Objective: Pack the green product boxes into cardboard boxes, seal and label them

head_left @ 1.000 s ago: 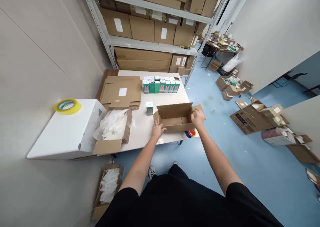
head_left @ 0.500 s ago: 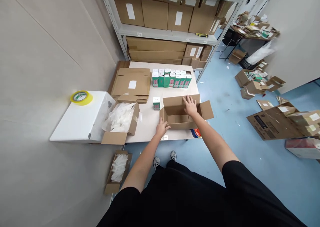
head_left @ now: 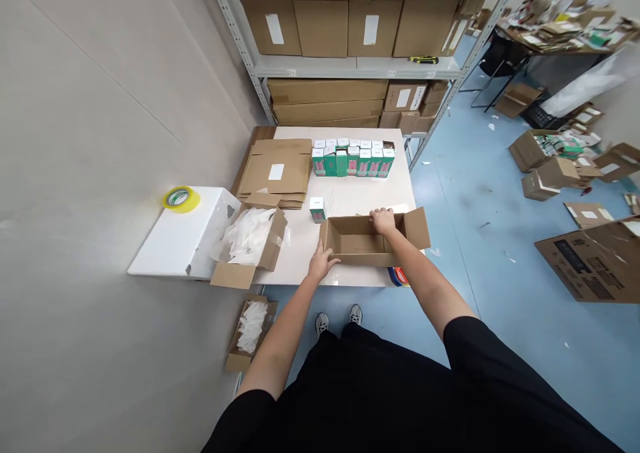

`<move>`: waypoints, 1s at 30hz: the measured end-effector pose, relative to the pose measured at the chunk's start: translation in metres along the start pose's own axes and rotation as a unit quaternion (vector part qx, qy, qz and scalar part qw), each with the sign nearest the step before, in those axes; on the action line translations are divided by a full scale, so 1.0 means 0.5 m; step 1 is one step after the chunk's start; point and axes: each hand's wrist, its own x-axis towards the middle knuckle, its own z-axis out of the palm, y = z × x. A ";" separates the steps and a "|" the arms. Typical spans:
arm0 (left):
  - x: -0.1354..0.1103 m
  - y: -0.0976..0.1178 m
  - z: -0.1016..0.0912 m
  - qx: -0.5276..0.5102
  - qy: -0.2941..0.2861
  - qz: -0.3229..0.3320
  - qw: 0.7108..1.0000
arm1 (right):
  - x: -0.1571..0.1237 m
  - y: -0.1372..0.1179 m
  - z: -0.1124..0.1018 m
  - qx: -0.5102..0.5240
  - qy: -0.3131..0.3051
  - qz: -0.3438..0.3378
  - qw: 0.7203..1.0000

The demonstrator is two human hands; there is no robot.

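An open-topped cardboard box (head_left: 356,259) stands at the front of the white table, its inside bare and a flap sticking out on the right. My left hand (head_left: 321,264) holds its near left corner, thumb along the front wall and fingers on the left side. With fingers bent over the far edge, my right hand (head_left: 383,220) grips the back of the box. Just beyond the left end stands one small green-and-white carton (head_left: 317,209). Several more green-and-white cartons (head_left: 353,161) are lined up in rows farther back.
Flattened cardboard boxes (head_left: 280,166) are stacked at the table's left. Nearer is a box of white packing material (head_left: 249,234), beside a white block (head_left: 175,240) bearing yellow tape (head_left: 181,199). Tape rolls (head_left: 399,276) lie at the front edge. Shelving (head_left: 320,65) stands behind.
The box's far flap has gone from standing up to folded outward. My right hand has moved from that flap's inner face to curl over the far edge. My left hand stays at its corner.
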 end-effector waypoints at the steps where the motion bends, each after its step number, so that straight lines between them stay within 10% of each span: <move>1: -0.004 0.003 -0.001 -0.007 -0.001 0.002 1.000 | -0.003 -0.002 -0.003 -0.002 -0.002 -0.002 1.000; 11: -0.083 -0.037 -0.092 0.028 0.055 -0.028 0.998 | 0.000 -0.098 -0.068 0.028 0.059 -0.053 0.997; 17: -0.094 -0.114 -0.171 0.092 0.014 -0.089 0.992 | 0.007 -0.205 0.004 0.100 0.028 -0.018 0.994; 22: -0.097 -0.126 -0.169 0.083 0.001 -0.105 0.991 | 0.000 -0.213 0.051 0.157 0.034 -0.039 0.986; 30: -0.097 -0.127 -0.162 0.090 0.016 -0.107 0.990 | 0.006 -0.266 -0.002 0.276 0.116 -0.106 0.948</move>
